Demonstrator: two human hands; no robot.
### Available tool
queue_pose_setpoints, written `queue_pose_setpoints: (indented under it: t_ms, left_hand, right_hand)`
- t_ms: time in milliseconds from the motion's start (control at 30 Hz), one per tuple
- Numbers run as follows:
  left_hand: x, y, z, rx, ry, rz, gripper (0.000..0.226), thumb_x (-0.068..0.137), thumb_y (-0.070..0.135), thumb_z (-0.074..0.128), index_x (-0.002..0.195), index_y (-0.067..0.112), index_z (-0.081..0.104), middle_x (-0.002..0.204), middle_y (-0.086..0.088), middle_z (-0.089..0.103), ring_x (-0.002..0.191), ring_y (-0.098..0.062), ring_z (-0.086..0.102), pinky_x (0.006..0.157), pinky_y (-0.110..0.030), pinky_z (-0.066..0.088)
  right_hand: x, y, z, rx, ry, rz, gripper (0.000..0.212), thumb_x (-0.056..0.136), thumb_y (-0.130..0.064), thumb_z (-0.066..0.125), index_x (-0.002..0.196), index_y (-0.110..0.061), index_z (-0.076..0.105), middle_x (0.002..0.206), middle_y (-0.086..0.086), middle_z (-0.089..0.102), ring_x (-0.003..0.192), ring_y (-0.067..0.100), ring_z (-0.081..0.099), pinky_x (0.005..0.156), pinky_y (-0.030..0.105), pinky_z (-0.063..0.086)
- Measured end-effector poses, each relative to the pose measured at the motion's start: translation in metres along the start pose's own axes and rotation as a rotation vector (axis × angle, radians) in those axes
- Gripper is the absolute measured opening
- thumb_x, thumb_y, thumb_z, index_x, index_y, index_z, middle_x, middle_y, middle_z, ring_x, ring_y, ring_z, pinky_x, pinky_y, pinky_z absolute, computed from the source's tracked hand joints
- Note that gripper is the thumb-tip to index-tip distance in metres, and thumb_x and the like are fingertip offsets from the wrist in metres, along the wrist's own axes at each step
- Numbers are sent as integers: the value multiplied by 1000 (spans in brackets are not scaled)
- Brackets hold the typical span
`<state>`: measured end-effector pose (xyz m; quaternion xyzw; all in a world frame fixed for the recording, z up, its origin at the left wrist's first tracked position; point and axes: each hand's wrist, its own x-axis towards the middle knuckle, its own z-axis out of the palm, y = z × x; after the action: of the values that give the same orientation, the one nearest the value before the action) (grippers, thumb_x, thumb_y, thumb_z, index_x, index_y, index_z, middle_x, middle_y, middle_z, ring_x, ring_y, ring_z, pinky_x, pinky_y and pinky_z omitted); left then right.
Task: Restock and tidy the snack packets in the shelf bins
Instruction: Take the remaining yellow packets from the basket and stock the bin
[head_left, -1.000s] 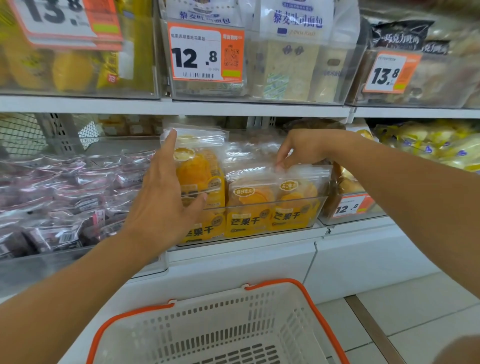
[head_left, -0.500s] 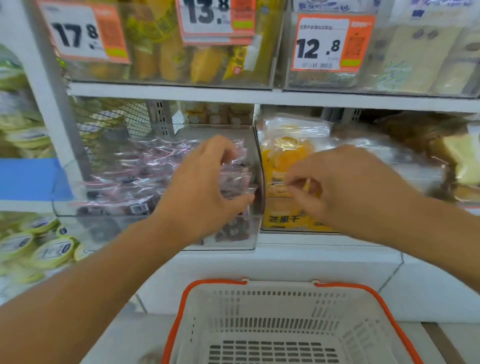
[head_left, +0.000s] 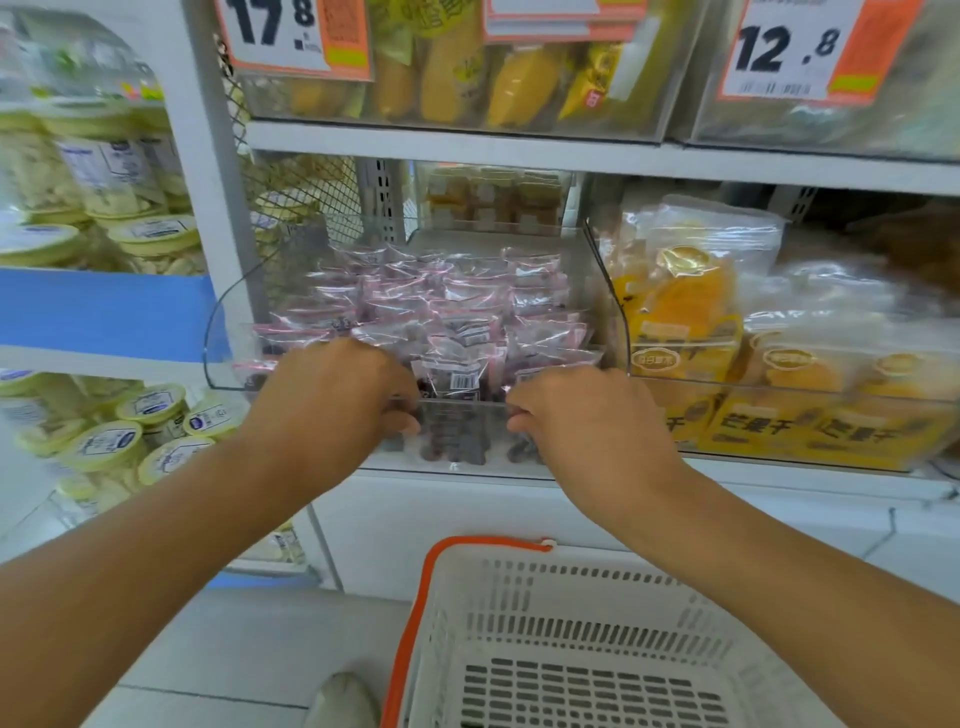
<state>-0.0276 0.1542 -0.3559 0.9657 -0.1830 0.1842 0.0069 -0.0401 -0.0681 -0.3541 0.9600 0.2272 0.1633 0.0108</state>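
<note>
A clear plastic shelf bin holds several small pink-edged packets of dark snacks. My left hand and my right hand both sit at the bin's front rim, fingers curled over its edge, one on each side of a packet standing at the front. To the right, a second clear bin holds yellow dried-mango packets.
A white basket with an orange rim stands below my hands. Price tags hang on the bins of the upper shelf. Lidded tubs fill the shelves on the left. A shoe tip shows on the tiled floor.
The view has shifted left from the mango bin to the pink-packet bin. Both hands have left the mango packets and come down onto the front rim of the pink-packet bin.
</note>
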Motion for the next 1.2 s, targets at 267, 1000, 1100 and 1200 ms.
queue_pose_setpoints:
  t_ms: [267,1000,1100,1200]
  left_hand:
    - [41,-10,10,-12,42,-50,12,82,42,76,79,31,72,78,8,68,74,-22,60,58,-29,39]
    - [60,-17,15,-81,113,-133,21,76,42,80,86,25,75,77,0,64,72,-24,56,57,-28,35]
    - [46,-10,26,-73,76,-127,17,81,39,77,83,24,71,78,-1,63,74,-27,58,60,-29,33]
    - [39,-9,33,-54,122,-101,19,84,36,75,91,19,71,87,-4,68,82,-29,60,64,-32,37]
  right_hand:
    - [44,21,6,162,-25,135,20,97,-28,59,78,-27,58,80,-6,59,85,22,61,62,29,37]
    - [65,38,14,282,58,130,23,87,-24,74,66,-18,65,66,4,63,65,24,61,61,30,45]
    - [50,32,30,211,54,101,19,92,-26,68,76,-17,69,71,-1,63,69,22,59,62,30,42]
    - [45,31,34,176,95,100,20,96,-31,64,82,-18,71,75,0,64,70,21,55,61,29,36]
